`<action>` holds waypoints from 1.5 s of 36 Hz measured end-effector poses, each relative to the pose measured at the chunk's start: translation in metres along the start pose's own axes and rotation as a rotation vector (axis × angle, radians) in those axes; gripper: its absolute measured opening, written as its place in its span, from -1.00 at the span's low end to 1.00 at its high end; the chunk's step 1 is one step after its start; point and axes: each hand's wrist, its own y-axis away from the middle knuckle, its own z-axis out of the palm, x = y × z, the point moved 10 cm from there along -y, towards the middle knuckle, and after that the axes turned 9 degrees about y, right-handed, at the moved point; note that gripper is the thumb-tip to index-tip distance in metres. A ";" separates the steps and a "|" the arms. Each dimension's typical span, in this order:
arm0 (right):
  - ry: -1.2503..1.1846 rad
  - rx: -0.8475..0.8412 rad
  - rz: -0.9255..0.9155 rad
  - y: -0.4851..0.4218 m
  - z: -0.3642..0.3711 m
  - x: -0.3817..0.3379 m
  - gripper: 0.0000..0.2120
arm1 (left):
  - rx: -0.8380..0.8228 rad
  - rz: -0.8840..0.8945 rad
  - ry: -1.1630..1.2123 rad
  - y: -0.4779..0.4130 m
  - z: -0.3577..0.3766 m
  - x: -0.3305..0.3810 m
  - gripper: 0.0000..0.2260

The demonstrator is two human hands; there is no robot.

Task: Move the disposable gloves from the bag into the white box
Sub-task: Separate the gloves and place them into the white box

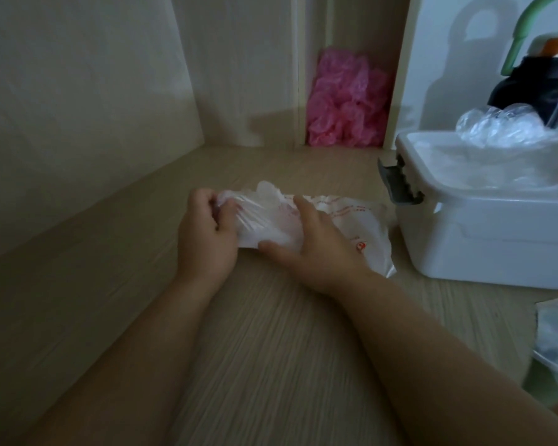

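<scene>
Head view shows translucent gloves (266,201) bulging from the crumpled red-printed bag (355,226).

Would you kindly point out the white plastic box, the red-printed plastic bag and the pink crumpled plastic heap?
white plastic box (496,249): head view, front wall.
red-printed plastic bag (358,223): head view, printed top.
pink crumpled plastic heap (342,104): head view, centre.

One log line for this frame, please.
stage: gloves partly out of bag | left hand: grips gloves at bag mouth | right hand: presses bag down | white box: open, clear gloves inside
</scene>
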 end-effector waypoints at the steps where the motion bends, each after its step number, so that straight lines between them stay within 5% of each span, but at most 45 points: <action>1: 0.055 -0.021 0.001 0.000 0.003 0.001 -0.12 | 0.072 0.008 0.013 -0.001 -0.008 0.000 -0.85; 7: 0.041 0.062 -0.067 0.002 -0.005 -0.004 -0.04 | 0.332 -0.147 0.253 -0.005 -0.041 -0.017 -0.82; 12: -0.435 0.151 -0.108 0.014 -0.022 -0.023 -0.17 | -0.097 -0.396 0.781 0.001 0.016 -0.009 -0.90; 16: -0.690 0.176 -0.019 0.018 -0.038 -0.033 -0.27 | -0.185 -0.319 0.740 0.001 0.011 0.022 -0.90; 25: -0.754 0.044 0.010 0.013 -0.091 -0.056 -0.07 | -0.457 -0.216 0.834 -0.018 0.012 0.106 -0.97; 27: -0.745 0.009 0.032 0.013 -0.104 -0.056 -0.21 | -0.440 -0.206 0.817 -0.027 0.013 0.118 -0.96; 30: -0.820 0.043 -0.019 0.013 -0.132 -0.056 -0.88 | -0.462 -0.175 0.766 -0.036 0.021 0.135 -0.93; 33: -0.899 0.203 0.072 0.015 -0.170 -0.032 -0.95 | -0.532 -0.152 0.694 -0.039 0.038 0.149 -0.88; 36: -0.731 0.389 0.154 0.021 -0.214 -0.003 -0.85 | -0.492 -0.121 0.564 -0.052 0.056 0.154 -0.81; 40: -0.425 0.488 0.290 0.033 -0.256 0.055 -0.56 | -0.233 -0.079 0.198 -0.076 0.075 0.142 -0.68; 44: -0.055 0.508 0.415 0.045 -0.278 0.112 -0.49 | -0.155 0.179 0.094 -0.061 0.101 0.178 -0.61; 49: 0.292 0.353 0.504 0.062 -0.288 0.159 -0.54 | -0.561 0.511 0.208 -0.006 0.176 0.247 -0.81; 54: 0.469 0.273 0.483 0.064 -0.294 0.162 -0.33 | -1.121 0.361 -0.231 0.041 0.244 0.223 -0.71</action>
